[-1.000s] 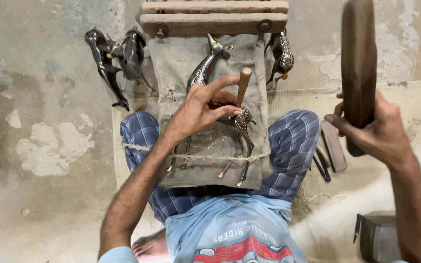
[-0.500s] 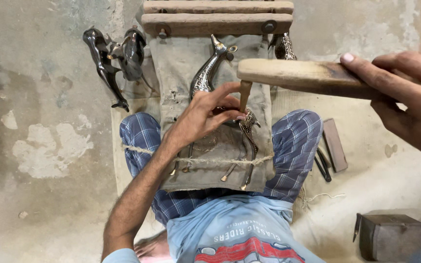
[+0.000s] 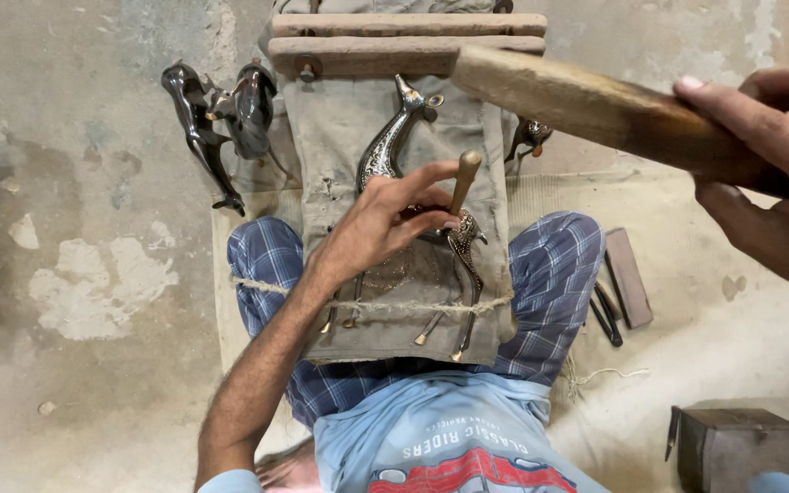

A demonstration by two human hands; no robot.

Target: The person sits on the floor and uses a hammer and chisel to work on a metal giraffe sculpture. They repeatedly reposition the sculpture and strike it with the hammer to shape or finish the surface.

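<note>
metal deer figurine (image 3: 394, 173) flat on lap cloth, wooden-handled chisel (image 3: 464, 183) upright on it, mallet (image 3: 595, 110) raised

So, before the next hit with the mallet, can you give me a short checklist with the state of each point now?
1. Left hand grips the chisel: ok.
2. Chisel tip rests on the metal deer: cannot tell, fingers hide it.
3. Right hand holds the wooden mallet firmly: ok.
4. Deer tied down by the string across the cloth pad: ok.
5. Mallet path clear of the other dark deer figures: ok, they lie aside.
</note>
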